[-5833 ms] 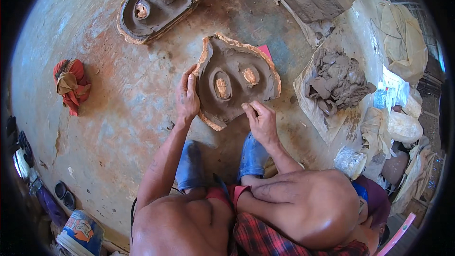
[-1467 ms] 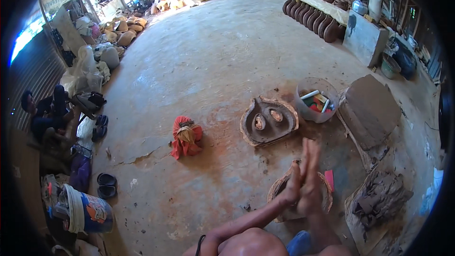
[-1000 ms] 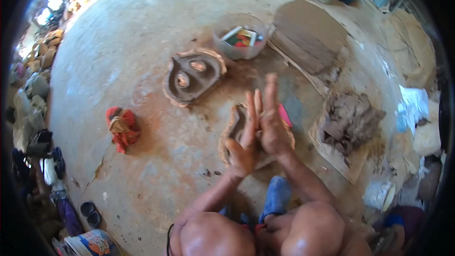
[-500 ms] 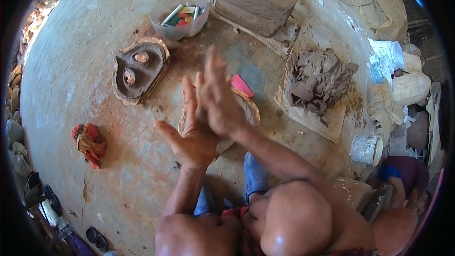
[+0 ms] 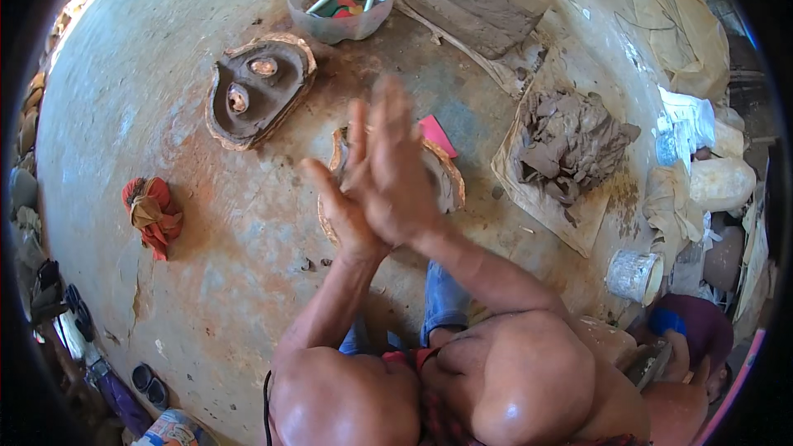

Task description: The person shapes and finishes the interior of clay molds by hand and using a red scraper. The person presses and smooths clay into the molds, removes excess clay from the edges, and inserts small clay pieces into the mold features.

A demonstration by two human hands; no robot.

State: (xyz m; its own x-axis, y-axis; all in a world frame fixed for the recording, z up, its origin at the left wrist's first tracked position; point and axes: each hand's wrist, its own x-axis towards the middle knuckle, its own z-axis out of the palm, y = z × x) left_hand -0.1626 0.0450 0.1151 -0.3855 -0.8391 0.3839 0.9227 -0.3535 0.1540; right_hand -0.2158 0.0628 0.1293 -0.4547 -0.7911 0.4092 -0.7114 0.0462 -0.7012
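Note:
My left hand [image 5: 345, 213] and my right hand [image 5: 400, 186] are raised in front of me, palm against palm, fingers stretched out. Motion smears the right fingers. Whether any clay lies between the palms cannot be seen. Beneath them on the floor is a rough-rimmed mould [image 5: 451, 180] with grey clay inside, largely covered by my hands. A flat pink piece [image 5: 438, 135] lies at its far right edge. Farther left sits a second mould [image 5: 273, 99], lined with grey clay around two orange-brown raised knobs.
A clear plastic bowl [image 5: 343, 25] of small tools stands at the back, beside a big clay block [image 5: 471, 0]. Torn clay [image 5: 570, 144] is heaped on a cloth [image 5: 570, 227] at right. A red cloth bundle [image 5: 153, 216] lies left; a whitish bucket [image 5: 634, 276] stands right.
My palms have slid against each other, the left hand turning more edge-on. The whole view has shifted, so floor things at the back appear higher and farther right.

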